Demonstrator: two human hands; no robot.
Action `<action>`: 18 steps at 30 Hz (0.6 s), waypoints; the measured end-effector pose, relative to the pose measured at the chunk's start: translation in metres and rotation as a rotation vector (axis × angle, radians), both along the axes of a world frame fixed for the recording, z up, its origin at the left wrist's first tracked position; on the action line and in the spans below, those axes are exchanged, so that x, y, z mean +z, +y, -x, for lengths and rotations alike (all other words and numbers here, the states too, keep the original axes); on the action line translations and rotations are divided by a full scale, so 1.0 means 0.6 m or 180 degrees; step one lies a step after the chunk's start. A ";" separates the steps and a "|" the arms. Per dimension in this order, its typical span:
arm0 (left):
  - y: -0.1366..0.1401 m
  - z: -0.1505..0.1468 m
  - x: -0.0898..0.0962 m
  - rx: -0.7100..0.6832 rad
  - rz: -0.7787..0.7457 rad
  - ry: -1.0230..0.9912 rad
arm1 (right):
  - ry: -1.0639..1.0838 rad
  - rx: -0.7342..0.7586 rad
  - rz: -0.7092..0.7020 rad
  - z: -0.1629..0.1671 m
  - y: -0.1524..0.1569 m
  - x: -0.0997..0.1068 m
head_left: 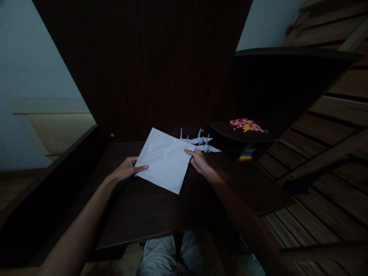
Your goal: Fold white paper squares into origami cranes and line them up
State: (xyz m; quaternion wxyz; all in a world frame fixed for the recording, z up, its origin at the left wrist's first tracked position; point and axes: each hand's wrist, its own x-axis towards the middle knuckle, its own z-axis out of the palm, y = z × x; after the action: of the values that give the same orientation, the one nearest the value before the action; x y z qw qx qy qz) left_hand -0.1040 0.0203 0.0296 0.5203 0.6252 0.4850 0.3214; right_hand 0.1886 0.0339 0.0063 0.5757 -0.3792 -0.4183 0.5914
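Note:
A lightly creased square sheet of white paper (163,161) is held up over the dark desk, turned so that one corner points toward me. My left hand (129,168) grips its left corner, thumb on top and fingers underneath. At the right corner my right hand (198,159) pinches the sheet between thumb and fingers. Just behind the sheet stand several white folded paper cranes (207,147), partly hidden by it.
A dark desk (161,214) with a tall back panel (149,69) lies before me. On a rounded corner shelf (224,132) at the right is a pile of small pink and yellow pieces (247,124). Wooden slats (330,191) run along the right side.

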 end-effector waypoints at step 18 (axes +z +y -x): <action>0.011 0.004 -0.008 0.0756 -0.0174 -0.0842 | 0.0358 -0.0090 -0.0030 -0.019 0.014 0.000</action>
State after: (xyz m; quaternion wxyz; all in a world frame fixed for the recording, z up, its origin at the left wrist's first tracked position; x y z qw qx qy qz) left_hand -0.1067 0.0267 0.0248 0.5208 0.5296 0.4738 0.4730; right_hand 0.1998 0.0421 0.0065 0.6084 -0.3486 -0.3826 0.6016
